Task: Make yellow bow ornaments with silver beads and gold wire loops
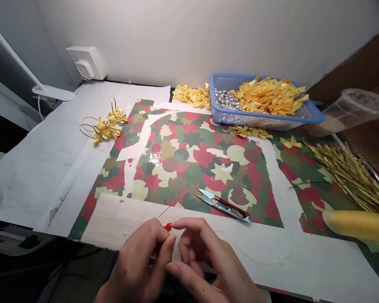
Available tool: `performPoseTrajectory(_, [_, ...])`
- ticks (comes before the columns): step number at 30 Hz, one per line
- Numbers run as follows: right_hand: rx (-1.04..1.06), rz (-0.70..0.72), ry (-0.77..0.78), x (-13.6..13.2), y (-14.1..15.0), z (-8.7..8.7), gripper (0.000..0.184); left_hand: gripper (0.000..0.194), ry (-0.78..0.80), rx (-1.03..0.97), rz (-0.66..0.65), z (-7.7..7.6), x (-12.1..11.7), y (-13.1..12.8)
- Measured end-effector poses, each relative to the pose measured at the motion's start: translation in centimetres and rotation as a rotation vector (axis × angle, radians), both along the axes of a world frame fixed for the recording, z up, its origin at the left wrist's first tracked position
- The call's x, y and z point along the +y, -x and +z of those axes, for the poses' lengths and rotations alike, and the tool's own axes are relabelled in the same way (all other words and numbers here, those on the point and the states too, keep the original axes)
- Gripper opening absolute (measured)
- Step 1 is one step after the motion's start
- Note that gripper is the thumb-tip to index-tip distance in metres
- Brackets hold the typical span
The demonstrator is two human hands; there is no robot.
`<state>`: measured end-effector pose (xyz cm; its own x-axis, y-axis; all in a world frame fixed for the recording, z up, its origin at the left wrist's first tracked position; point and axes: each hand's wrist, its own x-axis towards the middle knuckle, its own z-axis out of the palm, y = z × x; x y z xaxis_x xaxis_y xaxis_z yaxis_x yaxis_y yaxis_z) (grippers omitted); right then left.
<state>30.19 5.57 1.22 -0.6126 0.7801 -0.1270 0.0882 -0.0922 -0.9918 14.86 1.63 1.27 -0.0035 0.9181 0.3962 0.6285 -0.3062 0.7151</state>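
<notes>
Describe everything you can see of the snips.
The snips have metal-looking blades and two narrow arms, one showing red, joined at a rounded end. They lie flat, blades parted, tips pointing away and left, on the patterned sheet, rounded end by the white sheet's edge. Neither the left hand nor the right hand touches them.

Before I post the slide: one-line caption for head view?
Left hand and right hand meet at a small red piece; snips lie beyond, and yellow bows fill part of a blue basket.
</notes>
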Motion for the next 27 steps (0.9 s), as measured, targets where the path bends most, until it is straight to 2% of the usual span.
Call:
performPoseTrajectory(2, [-0.013, -0.008, 0.047, 0.1, 0.1, 0.1, 0.02, 0.024, -0.012, 0.014, 0.015, -0.1, 0.0, 0.1])
performPoseTrajectory(5, [-0.043, -0.064, -0.002, 0.0, 0.2, 0.3, 0.016, 0.024, -0.009, 0.039, 0.041, 0.1, 0.2, 0.1])
performPoseTrajectory(11, [-0.089, -0.179, -0.315, -0.3, -0.2, 0.0, 0.008, 0.024, -0.028, 0.044, 0.037, 0.4, 0.3, -0.2])
performPoseTrajectory(15, [-0.092, -0.198, -0.467, -0.4, -0.4, -0.2, 0.005, 0.025, -0.022, 0.017, 0.026, -0.1, 0.0, -0.3])
performPoseTrajectory(19, [-0.103, -0.23, -0.469, -0.7, -0.4, -0.2, 0.006, 0.032, -0.05, -0.093, 0.024, -0.6, -0.5, -0.3])
performPoseTrajectory(22, [-0.094, -0.26, -0.455, -0.9, -0.2, -0.2, 0.007, 0.035, -0.024, -0.145, 0.041, -0.3, -0.4, 0.3])
performPoseTrajectory(24, [-0.084, -0.277, -0.452, -1.0, -0.1, -0.3, 0.008, 0.028, -0.003, -0.088, 0.072, 0.2, 0.0, 0.9])
performPoseTrajectory(27, [-0.086, -0.306, -0.43, -1.2, 0.1, -0.4, 0.007, 0.016, 0.012, 0.099, 0.074, 0.7, 0.8, 1.8])
